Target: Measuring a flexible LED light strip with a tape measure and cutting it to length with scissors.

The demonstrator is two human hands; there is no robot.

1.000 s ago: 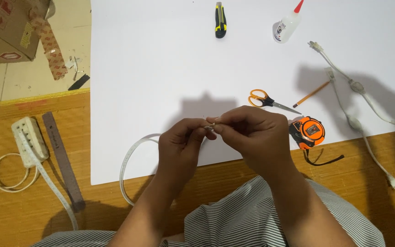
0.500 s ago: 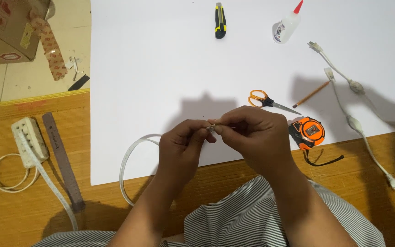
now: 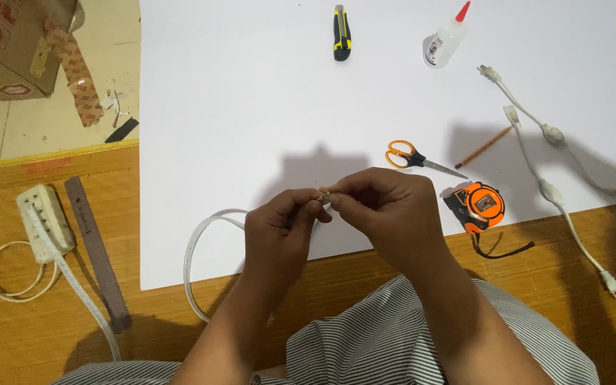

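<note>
My left hand and my right hand meet over the near edge of a big white sheet. Both pinch the end of a flat white cable, which loops out to the left of my left hand and back under my arm. The cable's tip shows as a small grey bit between my fingertips. Orange scissors and an orange tape measure lie just right of my right hand.
On the sheet lie a black-and-yellow utility knife, a glue bottle with a red tip, a pencil and two white plug cords. On the wooden floor at left are a power strip, a grey ruler and a cardboard box.
My hands stay in the same place with only slight finger movement at the cable's tip. Nothing else has moved.
</note>
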